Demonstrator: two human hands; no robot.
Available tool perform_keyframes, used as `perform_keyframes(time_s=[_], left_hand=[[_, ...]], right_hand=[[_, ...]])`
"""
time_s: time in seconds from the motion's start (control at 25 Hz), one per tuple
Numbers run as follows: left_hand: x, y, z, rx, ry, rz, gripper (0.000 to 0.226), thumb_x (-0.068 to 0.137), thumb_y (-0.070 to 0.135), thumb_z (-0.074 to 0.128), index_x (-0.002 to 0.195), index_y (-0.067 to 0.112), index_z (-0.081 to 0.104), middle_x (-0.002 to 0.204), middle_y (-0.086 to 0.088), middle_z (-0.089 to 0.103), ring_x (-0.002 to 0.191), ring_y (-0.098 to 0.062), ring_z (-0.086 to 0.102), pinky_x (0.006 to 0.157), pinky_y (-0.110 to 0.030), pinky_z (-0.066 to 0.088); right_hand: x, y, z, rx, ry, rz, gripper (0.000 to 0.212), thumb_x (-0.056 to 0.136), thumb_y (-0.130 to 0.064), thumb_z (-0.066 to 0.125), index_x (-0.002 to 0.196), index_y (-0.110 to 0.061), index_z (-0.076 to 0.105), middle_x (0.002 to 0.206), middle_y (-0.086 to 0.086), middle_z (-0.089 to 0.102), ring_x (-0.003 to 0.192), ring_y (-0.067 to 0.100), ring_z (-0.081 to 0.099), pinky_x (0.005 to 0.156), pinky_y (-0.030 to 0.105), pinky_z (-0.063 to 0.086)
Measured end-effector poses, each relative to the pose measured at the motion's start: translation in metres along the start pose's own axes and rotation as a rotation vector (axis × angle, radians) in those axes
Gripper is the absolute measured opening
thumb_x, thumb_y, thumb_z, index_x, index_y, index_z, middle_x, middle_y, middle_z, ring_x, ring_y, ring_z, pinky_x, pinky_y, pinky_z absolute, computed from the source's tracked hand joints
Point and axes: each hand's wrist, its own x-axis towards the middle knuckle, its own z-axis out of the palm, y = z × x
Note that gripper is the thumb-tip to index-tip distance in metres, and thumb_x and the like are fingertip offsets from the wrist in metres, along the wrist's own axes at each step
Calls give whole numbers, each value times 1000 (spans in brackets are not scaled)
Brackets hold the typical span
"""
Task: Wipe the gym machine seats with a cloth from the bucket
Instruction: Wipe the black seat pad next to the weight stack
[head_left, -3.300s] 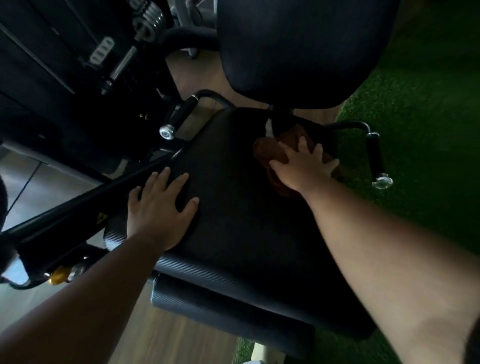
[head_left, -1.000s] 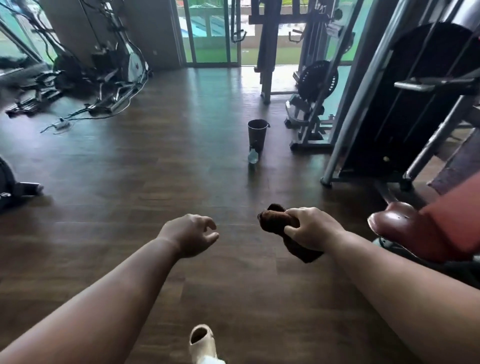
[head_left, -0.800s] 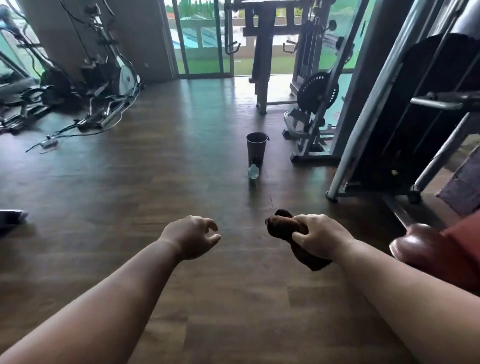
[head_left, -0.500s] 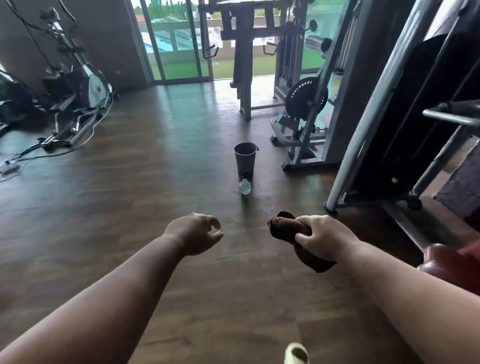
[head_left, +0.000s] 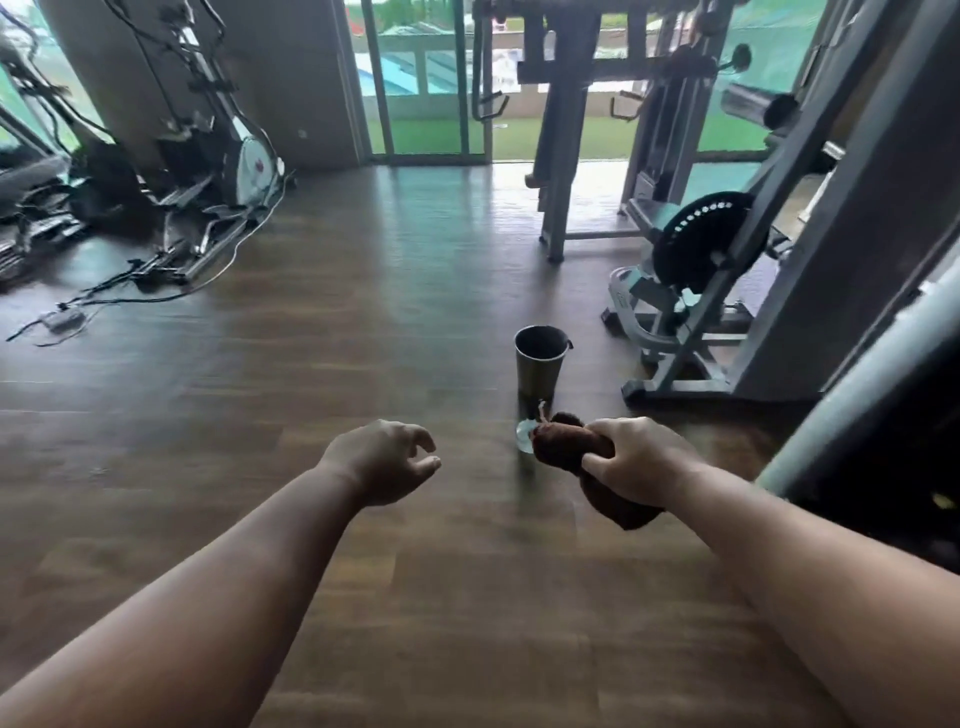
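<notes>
Dark wood floor (head_left: 322, 364), gym machines (head_left: 691, 270), daylit glass doors (head_left: 421, 78).

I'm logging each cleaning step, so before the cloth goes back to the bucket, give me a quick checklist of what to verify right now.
1. Cloth held securely: ok, the right hand grips it bunched up.
2. Left hand free to help: ok, loosely curled and holding nothing.
3. Bucket upright and open: ok, it stands on the wooden floor ahead.
4. Path to the bucket: ok, apart from a small bottle on the floor just in front of it.
5. Water in the bucket: cannot tell, the inside is dark.
6. Cloth dirty enough to rinse: cannot tell.
</notes>
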Motion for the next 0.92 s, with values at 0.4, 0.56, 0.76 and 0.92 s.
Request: perform_keyframes(time_s=[0.4,0.56,0.76,0.92], left_hand=[[276,-145,-85,24,-19,18,32,86,60,52,110,44,66,111,18,69,106,-11,64,91,-34,53],[388,-176,-123,85,-55,80,34,88,60,52,114,42,64,117,14,68,111,-13,63,93,-33,51],[536,-184,-150,94,-87,137,34,87,61,52,114,44,64,118,15,67,112,-13,62,94,-33,50],[666,-190,-174,80,-50,125,34,89,60,53,116,43,63,118,17,66,112,-13,62,94,-32,50]], right_hand=[[306,-73,-10,1,47,33,34,75,-52,51,101,-36,65,91,-7,69,85,19,63,81,38,54],[404,-91,-17,43,43,79,31,76,-50,53,100,-36,65,88,-8,68,82,17,63,79,38,54],[534,-74,-41,24,31,131,26,80,-48,56,99,-33,67,90,-7,68,87,19,62,81,36,52],[668,-49,-69,18,47,105,22,81,-43,59,99,-33,68,90,-5,70,85,20,63,77,33,50]])
